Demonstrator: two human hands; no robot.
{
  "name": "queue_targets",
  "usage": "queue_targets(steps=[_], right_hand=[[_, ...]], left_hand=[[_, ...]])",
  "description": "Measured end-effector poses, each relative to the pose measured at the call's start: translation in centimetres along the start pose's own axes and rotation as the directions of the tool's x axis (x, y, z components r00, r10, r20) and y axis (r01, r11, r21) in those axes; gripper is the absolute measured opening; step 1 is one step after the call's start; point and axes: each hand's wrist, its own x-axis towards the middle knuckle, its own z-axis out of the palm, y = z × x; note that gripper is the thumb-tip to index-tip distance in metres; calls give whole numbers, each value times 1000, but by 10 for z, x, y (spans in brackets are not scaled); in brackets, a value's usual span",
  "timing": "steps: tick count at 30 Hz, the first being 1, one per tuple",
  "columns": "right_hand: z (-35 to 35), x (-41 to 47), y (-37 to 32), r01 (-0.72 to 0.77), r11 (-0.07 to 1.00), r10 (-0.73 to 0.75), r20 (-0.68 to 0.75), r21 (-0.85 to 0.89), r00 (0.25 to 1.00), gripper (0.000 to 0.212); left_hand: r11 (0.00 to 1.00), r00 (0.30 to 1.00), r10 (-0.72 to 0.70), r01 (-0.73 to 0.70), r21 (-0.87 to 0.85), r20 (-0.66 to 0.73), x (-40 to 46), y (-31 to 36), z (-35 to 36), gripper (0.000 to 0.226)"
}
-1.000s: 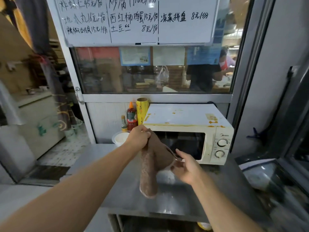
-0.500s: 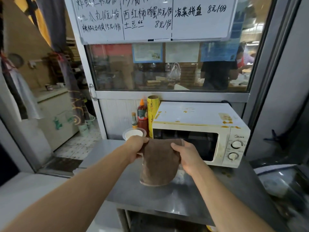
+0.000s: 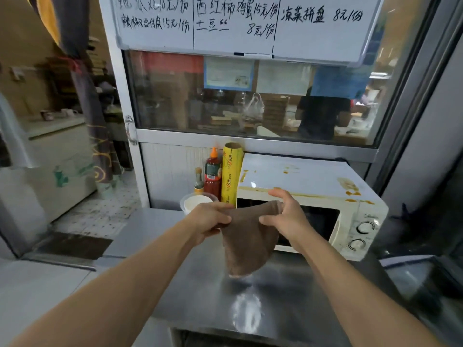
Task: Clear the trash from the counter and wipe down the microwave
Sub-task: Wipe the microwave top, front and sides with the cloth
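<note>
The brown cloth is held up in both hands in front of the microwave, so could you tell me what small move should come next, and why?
Probably lay the brown cloth onto the microwave top. Left hand and right hand hold it spread just below the front edge, and orange-brown stains streak that top, as yet unwiped.

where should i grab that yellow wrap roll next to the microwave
Grip the yellow wrap roll around its upper half, coming from the front left. It stands upright, tight against the microwave on its right, with the red sauce bottle close on its left.
</note>
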Motion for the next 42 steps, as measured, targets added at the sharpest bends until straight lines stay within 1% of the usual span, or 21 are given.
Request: queue_targets(steps=[1, 2, 3, 4, 5, 6, 8, 11, 13, 16, 19, 22, 25, 29, 33, 36, 38, 39, 40, 41, 42], right_hand=[[4, 2, -2, 34, 990, -31, 23, -140, 999, 63], [8, 4, -4, 72, 960, -65, 36, -272, 997, 56], [13, 7, -4, 108, 924, -100, 42, -367, 994, 45], [17, 10, -5, 132, 896, -128, 38, -425, 991, 29], [20, 13, -5, 126, 889, -127, 26, -441, 992, 15], [23, 15, -5, 110, 897, -117, 12, -428, 993, 11], [27, 22, -4, 29, 953, -28, 6, -302, 1000, 20], [31, 28, -7, -97, 993, 99, 16, -71, 995, 14], [34, 33, -8, -108, 994, 108, -4, -11, 994, 16], [35, 40, -10, -94, 992, 99, -55, 87, 994, 11], [27, 53, -10, -124, 983, 137, -92, 136, 986, 15], [18, 68, -16, -129, 966, 150, -78, 223, 986, 19], [9, 90, -26, -80, 955, 106, -78, 286, 991, 17], [-4, 130, -43, 49, 987, -33, -100, 155, 994, 23], [-13, 172, -59, 281, 958, -270, -144, 56, 952, 25], [-10, 197, -54, 396, 912, -403, -60, -110, 913, 22], [-3, 208, -33, 391, 880, -385, 78, -269, 920, 24], [1, 209, -22, 376, 860, -330, 186, -344, 925, 24], [5, 209, -12, 357, 840, -238, 313, -408, 919, 23], [8, 207, -6, 331, 831, -125, 430, -446, 894, 19], [11, 203, -3, 298, 842, -34, 506, -451, 862, 16]], left_hand=[[998, 999, 33, -34, 47, 17, 5, 0, -6, 38], [984, 997, 72, -72, 165, 5, 10, 0, -12, 39], [938, 992, 120, -105, 330, -26, 15, 0, -17, 37], [866, 985, 168, -127, 483, -42, 20, 1, -21, 33], [803, 977, 209, -142, 578, -51, 23, 2, -24, 28], [770, 972, 230, -154, 619, -44, 27, 3, -29, 21], [766, 966, 257, -197, 612, -11, 35, 5, -37, 10], [817, 963, 262, -252, 518, 57, 42, 10, -45, 10], [816, 957, 282, -278, 507, 69, 48, 15, -44, 12], [801, 943, 328, -311, 511, 60, 59, 21, -41, 20], [861, 955, 287, -291, 417, 74, 73, 29, -37, 17], [892, 962, 257, -274, 358, 96, 85, 37, -31, 15], [885, 956, 272, -295, 361, 114, 100, 48, -27, 27], [902, 968, 243, -246, 355, 56, 123, 62, -21, 38], [908, 972, 233, -205, 366, -36, 149, 69, -17, 33], [892, 970, 228, -172, 419, -87, 164, 68, -12, 26], [881, 969, 216, -142, 451, -117, 174, 62, -10, 24], [881, 969, 209, -130, 454, -128, 178, 58, -9, 25], [884, 970, 200, -117, 453, -141, 181, 55, -9, 24], [884, 970, 191, -104, 456, -148, 182, 53, -8, 20], [885, 971, 179, -90, 456, -156, 180, 52, -6, 15]])
